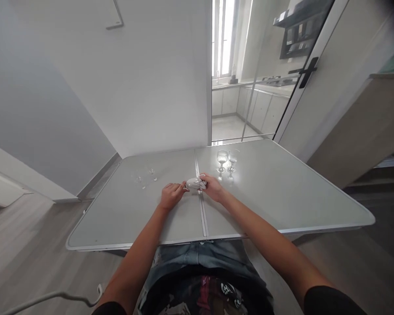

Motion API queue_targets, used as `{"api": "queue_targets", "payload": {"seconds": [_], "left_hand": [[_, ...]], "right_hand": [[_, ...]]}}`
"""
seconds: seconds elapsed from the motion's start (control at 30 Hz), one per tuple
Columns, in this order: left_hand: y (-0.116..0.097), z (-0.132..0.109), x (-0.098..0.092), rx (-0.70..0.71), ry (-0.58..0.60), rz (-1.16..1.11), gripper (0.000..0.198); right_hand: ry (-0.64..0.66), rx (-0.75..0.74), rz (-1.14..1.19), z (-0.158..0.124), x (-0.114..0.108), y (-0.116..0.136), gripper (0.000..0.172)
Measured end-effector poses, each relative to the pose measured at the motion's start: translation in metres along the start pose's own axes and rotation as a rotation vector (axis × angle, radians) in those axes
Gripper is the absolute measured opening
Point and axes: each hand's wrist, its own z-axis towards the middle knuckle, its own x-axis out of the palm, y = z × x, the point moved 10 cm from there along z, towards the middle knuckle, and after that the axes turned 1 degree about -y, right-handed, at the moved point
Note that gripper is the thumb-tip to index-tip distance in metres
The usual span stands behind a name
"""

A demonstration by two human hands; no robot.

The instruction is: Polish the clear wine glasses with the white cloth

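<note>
Between my hands, above the middle seam of the pale table (249, 201), a clear glass (193, 183) lies sideways. My left hand (172, 194) pinches its left end. At the glass's right end, my right hand (212, 187) is closed on a white cloth or tissue (203, 180) pressed against it. Two stemmed glasses (222, 160) (232, 160) stand upright side by side, beyond my right hand. Further left on the table are faint transparent glasses (138, 178) (151, 170), whose outlines are hard to make out.
A wall rises behind the table's far edge. At the back right, a glass door with a black handle (307, 72) shows a kitchen beyond. A white cable or hose (57, 295) runs at the lower left.
</note>
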Motion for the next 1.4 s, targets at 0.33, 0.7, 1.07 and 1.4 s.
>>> {"api": "queue_targets", "payload": {"seconds": [0.33, 0.7, 1.07, 1.4], "left_hand": [[0.011, -0.007, 0.006, -0.175, 0.045, -0.232, 0.030], [0.014, -0.007, 0.005, -0.196, -0.010, -0.101, 0.029], [0.001, -0.005, 0.011, -0.156, 0.064, -0.134, 0.029], [0.008, -0.008, 0.013, -0.178, 0.043, -0.078, 0.029]], "right_hand": [[0.222, -0.297, -0.506, -0.020, 0.023, 0.036, 0.014], [0.060, -0.450, -0.588, -0.021, 0.014, 0.041, 0.014], [0.207, -0.448, -0.773, -0.023, 0.021, 0.055, 0.013], [0.171, -0.202, -0.375, -0.011, 0.014, 0.024, 0.020]]}}
